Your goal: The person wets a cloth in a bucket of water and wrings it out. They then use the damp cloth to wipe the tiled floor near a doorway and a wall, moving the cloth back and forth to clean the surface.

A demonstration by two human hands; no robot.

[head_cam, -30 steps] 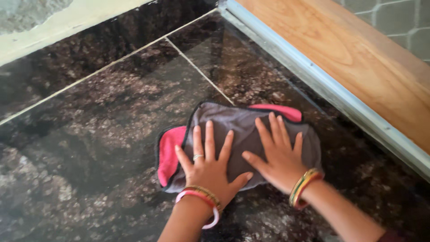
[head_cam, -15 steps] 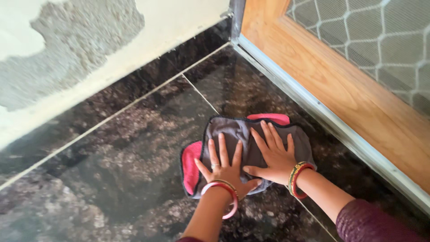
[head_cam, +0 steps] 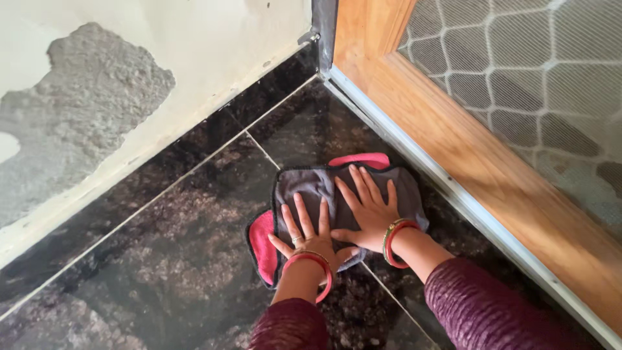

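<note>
Grey cloth [head_cam: 324, 188] with pink edging, spread flat on dark speckled stone floor [head_cam: 162, 259], now lying close to the corner where the patchy plastered wall [head_cam: 129, 78] meets the wooden door frame [head_cam: 453, 149] and its metal threshold strip [head_cam: 402, 146]. Compared with a second ago, carried forward along the tiles toward that corner, both palms riding with it; more wall and more of the mesh door panel [head_cam: 538, 78] in sight, maroon sleeves newly visible at the bottom edge. Left hand [head_cam: 304, 236] pressed flat on the near part of the cloth, fingers spread apart, ring on one finger, pink and gold bangles at the wrist. Right hand [head_cam: 369, 210] likewise flat and open on the cloth's middle, fingers fanned toward the pink strip at the far edge, thumb nearly touching the left hand. Neither hand gripping, only bearing down. Judging from the forward travel, a pushing stroke of wiping under way, with the strip along the threshold and the corner tiles apparently next to be covered.
</note>
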